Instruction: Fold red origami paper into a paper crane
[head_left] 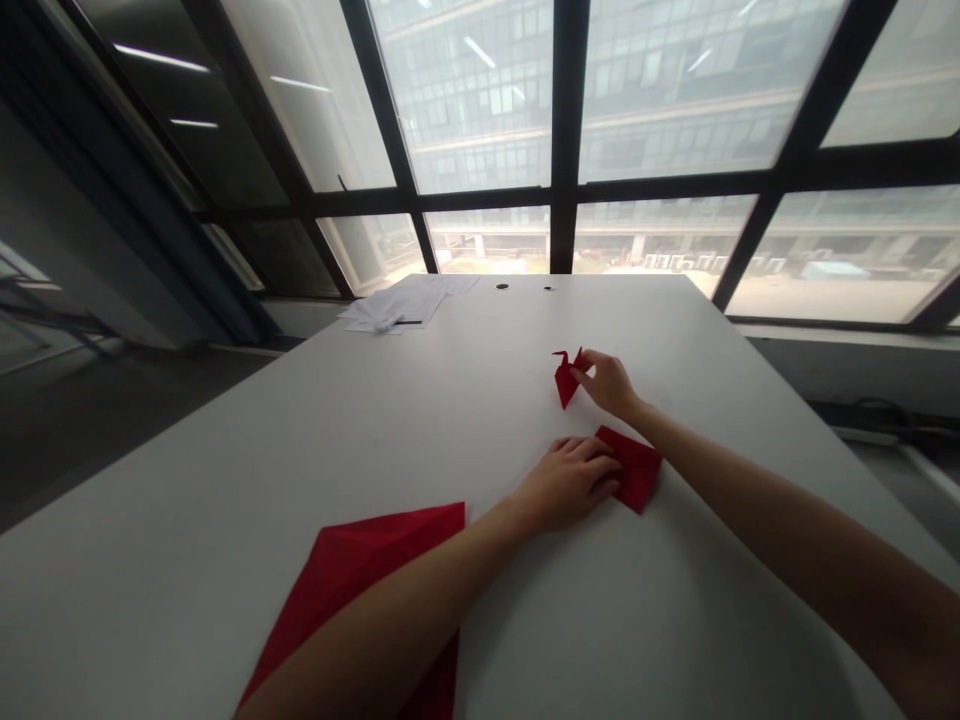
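In the head view, the right hand (611,384) reaches forward over the white desk (420,420) and its fingers (583,372) pinch a small red folded paper figure (566,376). The figure stands upright on the desk with two thin points at its top, a little beyond the middle of the desk, toward the window side.

The left hand (566,482) lies palm down nearer to the person. Its fingers (596,468) are pressed together and flat — they rest on the edge of a folded red paper (636,470), which lies flat on the desk just below the right wrist. The two red pieces are near each other but do not touch.

Under the left forearm, at the near edge of the desk, lies a larger red paper sheet (360,580), folded with a sharp crease; the arm covers a part of it.

At the far left corner of the desk there is a loose stack of white papers (405,300) with a dark pen-like thing on it. If there is writing on these papers, it is too small to read. Two small dark round spots (525,287) show near the far edge of the desk — what they are I cannot tell.

No container is seen on the desk, and no label or brand can be read anywhere.

Behind the desk are big windows with dark frames (566,140).
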